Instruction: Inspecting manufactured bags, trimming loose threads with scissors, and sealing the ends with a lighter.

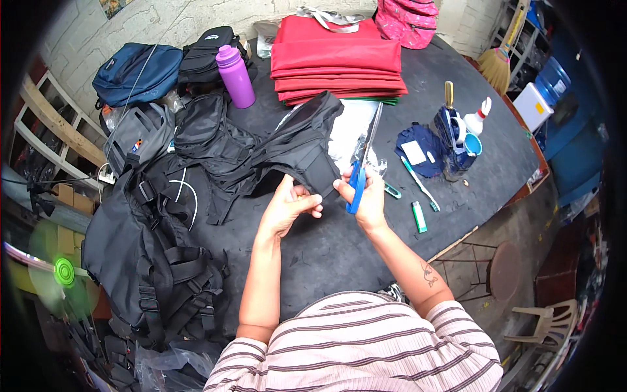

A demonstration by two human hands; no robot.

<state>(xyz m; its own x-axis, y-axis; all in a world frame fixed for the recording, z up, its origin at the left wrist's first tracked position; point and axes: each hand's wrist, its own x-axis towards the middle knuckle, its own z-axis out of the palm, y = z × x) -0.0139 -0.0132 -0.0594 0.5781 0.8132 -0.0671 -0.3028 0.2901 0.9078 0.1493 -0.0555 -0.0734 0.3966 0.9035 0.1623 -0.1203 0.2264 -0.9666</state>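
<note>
Over the table (313,258), left fingers (305,204) hold black fabric (304,140); right fingers (343,189) grip blue scissors (356,189).

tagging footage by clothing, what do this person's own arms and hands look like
The left hand and right hand are bare, with no gloves or watch visible. The short sleeves are pale with dark stripes. The right forearm carries a thin, dark outline tattoo.
</note>
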